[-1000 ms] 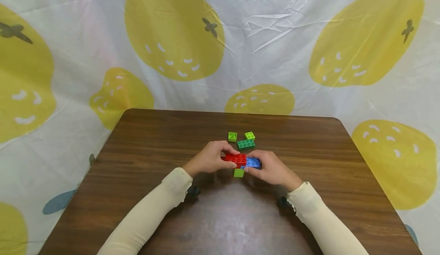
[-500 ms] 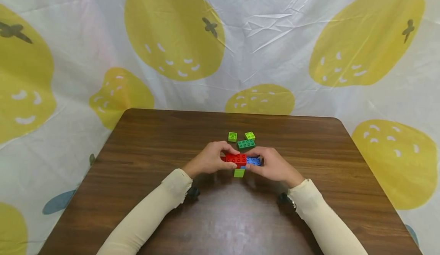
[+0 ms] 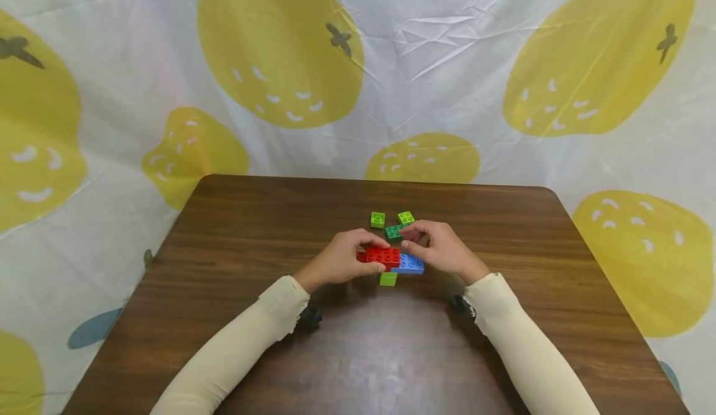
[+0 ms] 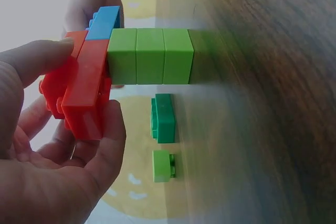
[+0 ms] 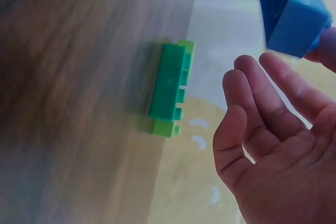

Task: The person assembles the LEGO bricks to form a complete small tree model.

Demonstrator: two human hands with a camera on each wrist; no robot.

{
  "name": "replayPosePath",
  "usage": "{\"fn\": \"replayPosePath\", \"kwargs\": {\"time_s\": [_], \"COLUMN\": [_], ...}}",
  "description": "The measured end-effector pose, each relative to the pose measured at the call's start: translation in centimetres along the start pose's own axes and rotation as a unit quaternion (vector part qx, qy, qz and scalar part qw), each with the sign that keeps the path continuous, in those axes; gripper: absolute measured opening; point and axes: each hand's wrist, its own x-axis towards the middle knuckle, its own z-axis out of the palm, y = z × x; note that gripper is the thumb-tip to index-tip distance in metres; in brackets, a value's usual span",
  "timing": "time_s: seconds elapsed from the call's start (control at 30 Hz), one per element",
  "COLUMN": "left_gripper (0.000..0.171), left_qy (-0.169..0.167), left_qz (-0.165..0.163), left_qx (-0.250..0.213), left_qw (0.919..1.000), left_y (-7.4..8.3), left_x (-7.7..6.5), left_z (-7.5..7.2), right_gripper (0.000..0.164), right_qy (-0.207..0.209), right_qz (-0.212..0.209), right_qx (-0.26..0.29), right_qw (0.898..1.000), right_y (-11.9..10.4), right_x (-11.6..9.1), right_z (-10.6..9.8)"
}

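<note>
My left hand (image 3: 338,258) grips the red bricks (image 3: 383,258) at the top of a build, thumb on the near side and fingers round the far side. A blue brick (image 3: 412,264) sticks out to the right beside the lower red one. Underneath, a column of three light green bricks (image 4: 149,56) stands on the table. My right hand (image 3: 444,248) hovers just behind the blue brick with loosely bent fingers and nothing in them. A dark green brick (image 5: 167,82) lies beyond it, partly covered by that hand in the head view.
Two loose light green bricks lie farther back on the brown table (image 3: 268,216): an overturned one (image 3: 377,220) at left, a studs-up one (image 3: 405,217) at right. A lemon-patterned cloth (image 3: 436,79) hangs behind the table.
My right hand has let go of the blue brick and moved back toward the dark green brick. The left hand keeps its grip on the red bricks.
</note>
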Motion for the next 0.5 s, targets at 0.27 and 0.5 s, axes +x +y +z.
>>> {"fn": "replayPosePath", "kwargs": {"time_s": [0.27, 0.5], "left_gripper": [0.039, 0.040], "left_qy": [0.001, -0.004], "left_qz": [0.006, -0.002], "left_qx": [0.008, 0.008], "left_qw": [0.9999, 1.0000], "left_y": [0.0, -0.2], "left_x": [-0.2, -0.3], "left_z": [-0.3, -0.3], "right_gripper": [0.026, 0.028], "right_qy": [0.035, 0.060], "right_qz": [0.023, 0.041], "right_qx": [-0.005, -0.029], "right_qw": [0.999, 0.997], "right_y": [1.6, 3.4], "right_x": [2.0, 3.3], "right_z": [-0.2, -0.6]}}
